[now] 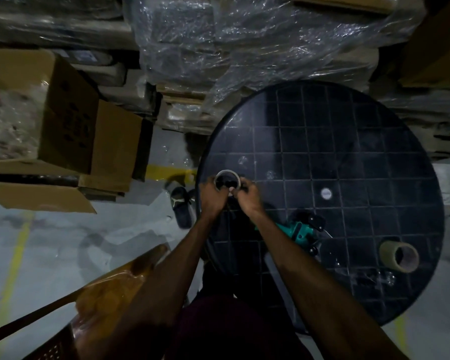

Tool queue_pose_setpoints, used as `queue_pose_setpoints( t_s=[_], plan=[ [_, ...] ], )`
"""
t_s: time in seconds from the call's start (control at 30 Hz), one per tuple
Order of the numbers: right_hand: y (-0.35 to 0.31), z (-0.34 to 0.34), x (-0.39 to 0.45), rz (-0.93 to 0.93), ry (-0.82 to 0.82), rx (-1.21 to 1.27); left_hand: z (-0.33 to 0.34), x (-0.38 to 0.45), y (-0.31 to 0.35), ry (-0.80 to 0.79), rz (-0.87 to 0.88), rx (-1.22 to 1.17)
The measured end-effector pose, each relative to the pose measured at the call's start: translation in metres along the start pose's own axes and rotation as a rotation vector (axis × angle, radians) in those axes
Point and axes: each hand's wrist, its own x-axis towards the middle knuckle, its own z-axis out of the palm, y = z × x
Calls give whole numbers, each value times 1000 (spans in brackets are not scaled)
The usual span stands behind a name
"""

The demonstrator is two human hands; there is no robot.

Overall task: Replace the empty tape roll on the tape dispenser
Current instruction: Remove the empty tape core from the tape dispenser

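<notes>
Both my hands meet over the left edge of a round black table. My left hand grips a thin, nearly bare tape ring, pale and seen almost face on. My right hand pinches the ring's lower right side, fingers closed on it; something dark shows inside the ring. A green tape dispenser with black parts lies on the table behind my right forearm, which partly hides it. A full brown tape roll lies on its side near the table's right front.
Open cardboard boxes stand on the floor at left, plastic-wrapped stacks behind the table. A dark sandal lies on the grey floor by the table's edge. A brown wooden chair is at lower left. A small white disc sits mid-table.
</notes>
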Motion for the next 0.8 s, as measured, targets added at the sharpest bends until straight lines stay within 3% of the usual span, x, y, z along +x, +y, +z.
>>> queue_pose_setpoints(
  t_s=[0.33, 0.5, 0.8],
  plan=[
    [0, -2, -13, 46, 19, 117, 6, -14, -15, 24, 41, 34],
    [11, -27, -35, -65, 69, 53, 19, -41, 11, -132, 171, 192],
    [65, -139, -99, -148, 349, -89, 96, -124, 55, -326, 476, 325]
  ],
)
